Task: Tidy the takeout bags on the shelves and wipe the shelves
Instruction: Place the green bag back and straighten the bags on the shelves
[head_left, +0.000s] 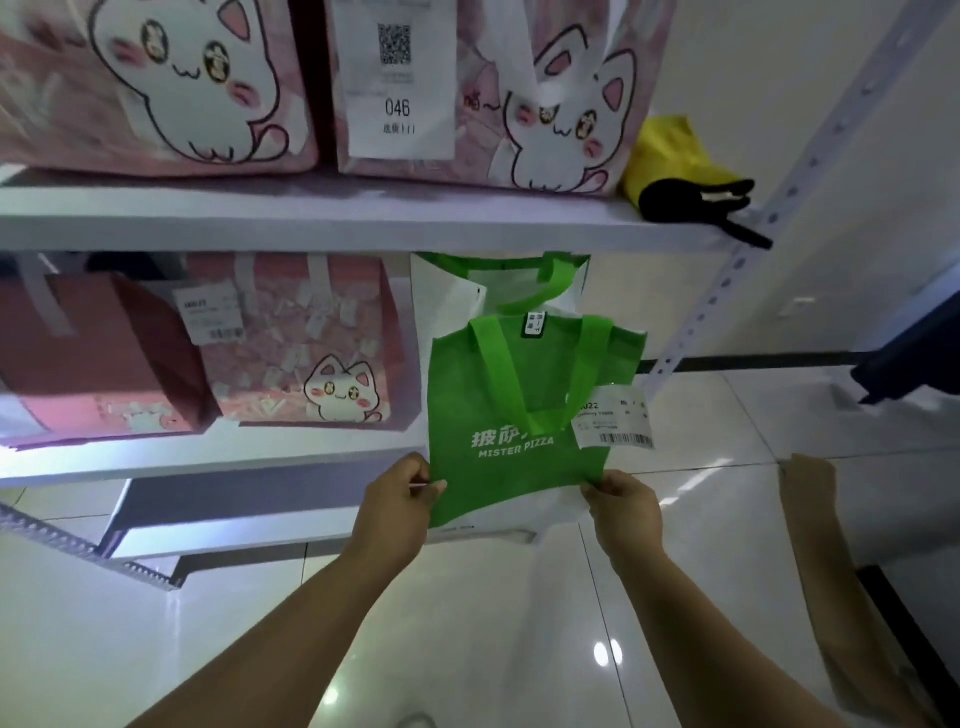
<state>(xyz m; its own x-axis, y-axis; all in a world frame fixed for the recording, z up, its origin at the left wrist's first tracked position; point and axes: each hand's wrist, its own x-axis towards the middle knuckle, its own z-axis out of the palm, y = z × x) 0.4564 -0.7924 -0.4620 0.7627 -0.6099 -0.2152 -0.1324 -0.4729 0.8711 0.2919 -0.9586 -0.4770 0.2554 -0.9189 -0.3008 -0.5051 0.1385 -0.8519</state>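
Observation:
A green Mister Pizza takeout bag (514, 415) hangs flat in front of the middle shelf (208, 457), with a white receipt (613, 423) on its right side. My left hand (402, 499) pinches its lower left corner. My right hand (626, 506) pinches its lower right corner. Behind it stands a white bag with green handles (452, 301). Pink cat-print bags (311, 353) and a red bag (93, 358) sit on the middle shelf. Two larger pink cat bags (156, 83) stand on the upper shelf (363, 218), one carrying a label marked 046 (397, 78).
A yellow cloth with a black item (685, 176) lies at the upper shelf's right end. The white perforated upright (748, 265) frames the rack on the right. A brown paper bag (831, 587) stands on the glossy tiled floor at right. A lower shelf (260, 525) sits below.

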